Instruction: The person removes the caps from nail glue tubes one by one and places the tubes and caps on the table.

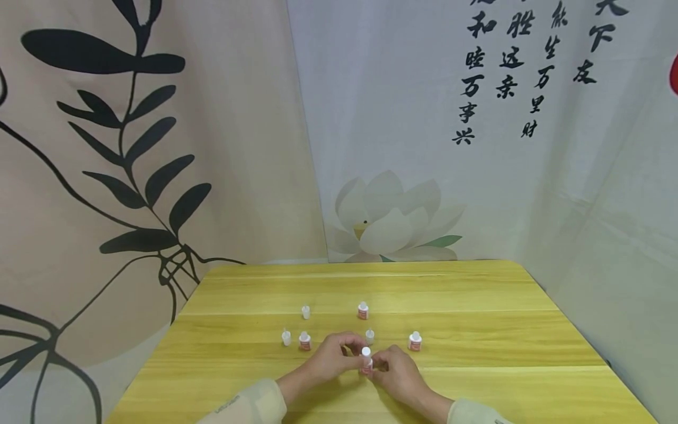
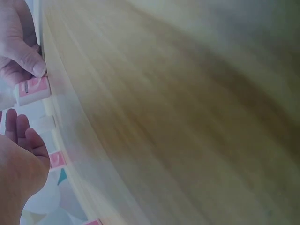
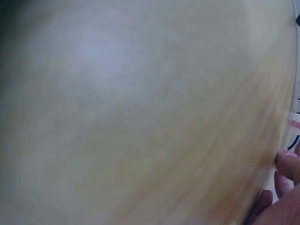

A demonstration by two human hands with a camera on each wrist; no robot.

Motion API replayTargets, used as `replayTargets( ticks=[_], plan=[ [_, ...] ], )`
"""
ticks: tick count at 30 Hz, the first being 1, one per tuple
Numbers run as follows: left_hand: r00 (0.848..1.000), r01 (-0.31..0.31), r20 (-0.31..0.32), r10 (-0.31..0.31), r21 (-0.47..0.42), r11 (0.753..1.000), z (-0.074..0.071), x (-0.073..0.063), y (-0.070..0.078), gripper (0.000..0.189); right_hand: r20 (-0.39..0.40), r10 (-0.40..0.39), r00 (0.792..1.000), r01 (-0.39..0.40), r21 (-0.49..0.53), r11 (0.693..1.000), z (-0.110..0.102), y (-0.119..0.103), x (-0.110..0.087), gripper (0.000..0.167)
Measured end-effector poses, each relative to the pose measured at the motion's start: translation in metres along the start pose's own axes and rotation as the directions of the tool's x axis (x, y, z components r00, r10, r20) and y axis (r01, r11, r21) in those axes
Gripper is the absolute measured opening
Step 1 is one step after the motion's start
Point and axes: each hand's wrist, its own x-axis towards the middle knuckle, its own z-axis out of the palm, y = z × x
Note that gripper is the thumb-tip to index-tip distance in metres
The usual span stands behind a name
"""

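A small white bottle [image 1: 366,363] with a pink-red label and white cap stands upright between the two hands near the table's front. The right hand [image 1: 399,377] pinches its lower part; in the left wrist view that thumb lies against the label of the bottle [image 2: 33,91]. My left hand [image 1: 332,358] is beside the bottle on the other side, its fingers loosely bent around a gap close to the cap. In the left wrist view the fingers of the left hand [image 2: 23,164] stand apart from the label. The right wrist view catches only fingertips [image 3: 287,165] at its edge.
Similar labelled bottles stand at the back [image 1: 362,311], right [image 1: 415,341] and left [image 1: 305,341]. Small translucent white pieces stand just behind the hands [image 1: 369,336], at the far left [image 1: 286,337] and at the back [image 1: 305,312]. The yellow wooden table [image 1: 503,318] meets printed curtains.
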Motion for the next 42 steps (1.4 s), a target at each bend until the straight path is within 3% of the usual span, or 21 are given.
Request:
replayTargets(
  ticks=[15, 25, 31, 42],
  plan=[
    [0.999, 0.037, -0.021, -0.037, -0.010, 0.999, 0.0014, -0.0001, 0.0001, 0.018, 0.003, -0.001, 1.000, 0.001, 0.009, 1.000, -0.0003, 0.0004, 0.0011, 0.015],
    [1.000, 0.005, -0.013, -0.005, 0.011, 1.000, 0.0011, 0.0003, -0.0005, 0.031, -0.002, 0.003, 1.000, -0.003, -0.002, 1.000, 0.0005, 0.0009, 0.0006, 0.014],
    [1.000, -0.023, -0.009, 0.023, 0.024, 0.999, 0.0003, 0.0000, 0.0007, 0.028, -0.007, 0.003, 1.000, -0.003, -0.012, 1.000, 0.0010, 0.0017, 0.0008, 0.014],
    [1.000, 0.014, -0.028, -0.014, 0.013, 1.000, 0.0030, 0.0003, 0.0011, 0.018, -0.008, 0.008, 1.000, -0.008, 0.004, 1.000, 0.0004, 0.0014, 0.0001, 0.013]
  ],
)
